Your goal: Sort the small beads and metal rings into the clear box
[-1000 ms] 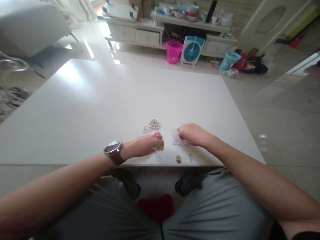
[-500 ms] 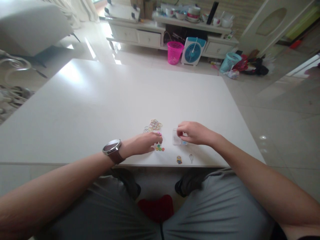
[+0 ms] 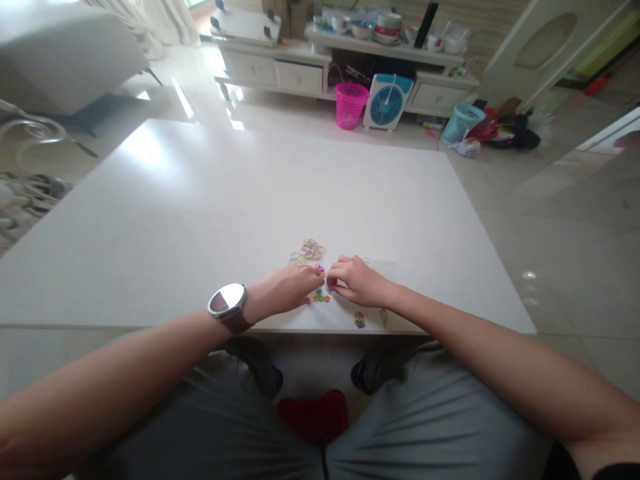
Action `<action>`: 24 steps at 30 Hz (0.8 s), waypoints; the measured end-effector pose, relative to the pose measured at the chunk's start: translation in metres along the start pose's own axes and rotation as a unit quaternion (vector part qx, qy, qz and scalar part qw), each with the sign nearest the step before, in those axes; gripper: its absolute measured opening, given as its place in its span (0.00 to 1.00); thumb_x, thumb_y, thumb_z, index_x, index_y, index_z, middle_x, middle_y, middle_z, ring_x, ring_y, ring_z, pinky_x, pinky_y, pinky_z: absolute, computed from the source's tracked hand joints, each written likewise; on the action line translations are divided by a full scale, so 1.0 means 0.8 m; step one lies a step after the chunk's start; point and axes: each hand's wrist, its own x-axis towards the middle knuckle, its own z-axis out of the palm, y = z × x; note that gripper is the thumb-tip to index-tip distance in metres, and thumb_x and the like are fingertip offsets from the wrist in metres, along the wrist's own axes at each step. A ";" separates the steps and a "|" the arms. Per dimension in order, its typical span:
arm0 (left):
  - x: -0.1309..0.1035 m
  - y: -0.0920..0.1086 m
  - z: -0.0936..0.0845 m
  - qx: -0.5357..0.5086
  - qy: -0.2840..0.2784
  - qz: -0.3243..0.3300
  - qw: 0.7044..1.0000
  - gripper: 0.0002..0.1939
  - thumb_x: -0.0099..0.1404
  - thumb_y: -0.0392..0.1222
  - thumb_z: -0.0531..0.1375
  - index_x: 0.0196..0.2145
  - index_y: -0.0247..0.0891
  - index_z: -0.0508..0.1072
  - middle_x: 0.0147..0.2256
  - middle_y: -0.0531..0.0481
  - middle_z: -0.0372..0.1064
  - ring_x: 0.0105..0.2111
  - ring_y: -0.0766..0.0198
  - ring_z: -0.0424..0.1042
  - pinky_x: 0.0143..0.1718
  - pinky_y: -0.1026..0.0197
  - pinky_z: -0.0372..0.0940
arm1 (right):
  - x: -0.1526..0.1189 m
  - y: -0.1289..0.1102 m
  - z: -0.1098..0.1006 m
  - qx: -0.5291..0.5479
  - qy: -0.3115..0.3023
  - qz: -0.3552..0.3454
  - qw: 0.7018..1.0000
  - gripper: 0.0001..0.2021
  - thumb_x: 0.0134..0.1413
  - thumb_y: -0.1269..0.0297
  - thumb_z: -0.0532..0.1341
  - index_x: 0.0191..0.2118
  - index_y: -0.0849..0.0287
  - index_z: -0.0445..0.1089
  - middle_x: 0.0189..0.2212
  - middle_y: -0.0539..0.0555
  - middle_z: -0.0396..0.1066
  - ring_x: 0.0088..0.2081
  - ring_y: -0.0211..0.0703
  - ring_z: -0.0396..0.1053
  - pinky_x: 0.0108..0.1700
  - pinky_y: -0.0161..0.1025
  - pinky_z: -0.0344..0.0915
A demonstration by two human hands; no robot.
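My left hand (image 3: 291,288) reaches in from the left, thumb apart from its stretched fingers, beside small colourful pieces (image 3: 321,296) in green, orange and pink. Its fingertips partly cover them. My right hand (image 3: 359,281) is just to the right with fingers curled together in a pinch; what is between them, if anything, is hidden. Past the left fingers lies a pile of small rubber bands (image 3: 310,250). Behind my right hand shows a clear plastic bag (image 3: 383,265), partly covered. Near the table edge are a yellow-and-blue minion figure (image 3: 359,320) and a pale small piece (image 3: 383,316).
A large white table (image 3: 240,193) stretches ahead, its near edge just above my knees. Beyond it on the floor stand a pink basket (image 3: 350,107), a blue-and-white fan (image 3: 386,103) and a light blue basket (image 3: 461,124), before a white cabinet (image 3: 253,69).
My right hand has moved left from the clear bag towards my left hand and the colourful pieces. The bag now shows farther right, behind the right hand. My left hand stays nearly in place.
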 end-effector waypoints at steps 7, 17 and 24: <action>0.003 0.006 0.007 0.024 0.020 0.026 0.999 0.07 0.61 0.26 0.58 0.35 0.34 0.72 0.40 0.42 0.74 0.42 0.55 0.74 0.44 0.57 0.69 | 0.002 -0.003 0.006 0.007 0.000 0.021 1.000 0.07 0.59 0.72 0.56 0.33 0.60 0.71 0.34 0.54 0.75 0.43 0.45 0.66 0.43 0.40 0.48; 0.004 0.008 0.003 0.011 0.005 0.011 1.000 0.08 0.59 0.28 0.61 0.37 0.34 0.74 0.40 0.42 0.75 0.42 0.54 0.75 0.43 0.58 0.69 | 0.004 -0.004 0.008 0.011 0.008 0.044 0.999 0.04 0.58 0.69 0.59 0.34 0.59 0.72 0.33 0.53 0.76 0.42 0.45 0.66 0.44 0.41 0.47; 0.002 0.006 0.004 0.018 -0.001 0.002 1.000 0.05 0.61 0.30 0.61 0.35 0.35 0.74 0.38 0.43 0.75 0.39 0.55 0.76 0.39 0.58 0.69 | 0.002 0.004 0.009 0.002 0.003 0.031 1.000 0.05 0.56 0.69 0.61 0.31 0.60 0.73 0.31 0.52 0.76 0.42 0.45 0.66 0.44 0.42 0.45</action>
